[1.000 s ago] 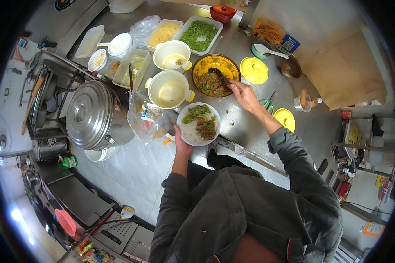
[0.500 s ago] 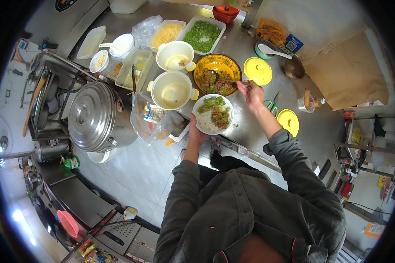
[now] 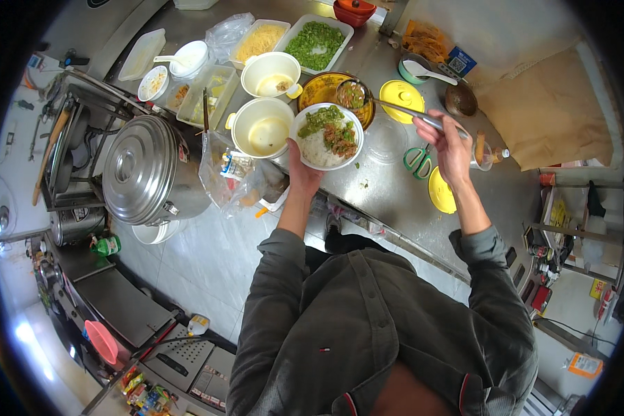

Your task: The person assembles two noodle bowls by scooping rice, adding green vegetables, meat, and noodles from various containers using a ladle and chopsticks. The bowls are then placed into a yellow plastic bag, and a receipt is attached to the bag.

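My left hand (image 3: 304, 172) grips the side of a white bowl (image 3: 323, 167) held above the counter edge. White rice lies in it, with chopped green vegetable and minced brown meat on top. My right hand (image 3: 452, 149) is closed around the handle of a metal ladle (image 3: 403, 109). The ladle's cup carries a meat and green mixture, just beyond the white bowl's rim. Beneath the ladle stands a yellow-brown patterned bowl (image 3: 316, 87), partly covered by the white bowl and the ladle. Its contents are mostly hidden.
Two cream pots (image 3: 237, 129) stand left of the bowls. Beyond are a tray of chopped greens (image 3: 319, 44) and a tub of yellow shreds (image 3: 262, 40). Yellow lids (image 3: 442, 191) and green-handled scissors (image 3: 418, 164) lie rightward. A large lidded steel pot (image 3: 135, 166) is at left.
The ladle has come up out of the patterned bowl with a load, and my right hand has moved right. My left hand has shifted the white bowl slightly left and farther over the counter.
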Demonstrator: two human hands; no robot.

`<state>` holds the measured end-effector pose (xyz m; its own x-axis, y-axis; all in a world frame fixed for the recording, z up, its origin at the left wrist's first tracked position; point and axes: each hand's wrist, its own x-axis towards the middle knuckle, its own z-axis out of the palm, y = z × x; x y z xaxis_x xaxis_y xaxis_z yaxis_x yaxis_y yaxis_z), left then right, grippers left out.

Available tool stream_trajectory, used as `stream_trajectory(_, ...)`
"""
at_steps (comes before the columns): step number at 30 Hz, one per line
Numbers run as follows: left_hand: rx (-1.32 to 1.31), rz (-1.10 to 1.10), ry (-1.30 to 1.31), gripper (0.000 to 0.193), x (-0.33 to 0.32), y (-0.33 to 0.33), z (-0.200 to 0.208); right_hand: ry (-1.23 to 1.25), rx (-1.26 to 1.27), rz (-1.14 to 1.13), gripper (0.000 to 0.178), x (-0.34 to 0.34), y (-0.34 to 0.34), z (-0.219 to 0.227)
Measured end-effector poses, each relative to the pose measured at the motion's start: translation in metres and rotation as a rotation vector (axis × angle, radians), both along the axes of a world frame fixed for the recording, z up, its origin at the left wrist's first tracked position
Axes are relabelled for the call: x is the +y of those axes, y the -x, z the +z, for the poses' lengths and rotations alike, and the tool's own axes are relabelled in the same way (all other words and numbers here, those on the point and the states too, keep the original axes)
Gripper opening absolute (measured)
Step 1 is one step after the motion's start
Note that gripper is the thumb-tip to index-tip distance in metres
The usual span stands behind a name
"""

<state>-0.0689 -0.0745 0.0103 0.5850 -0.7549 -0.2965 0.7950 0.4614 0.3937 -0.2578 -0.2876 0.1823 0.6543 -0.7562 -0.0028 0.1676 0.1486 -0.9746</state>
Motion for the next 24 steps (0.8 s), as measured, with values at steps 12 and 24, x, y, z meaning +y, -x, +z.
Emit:
stream_trajectory(12,-0.064,-0.047,0.005,0.081,-0.011,-0.011,0.006,1.173,0.308,0.569,0.033,0.054,0.044,0.020)
stream_trajectory(24,0.019,0.067,0.064,0.073,-0.006,0.002,0.008,1.141,0.312,0.505,0.028,0.045,0.056,0.029)
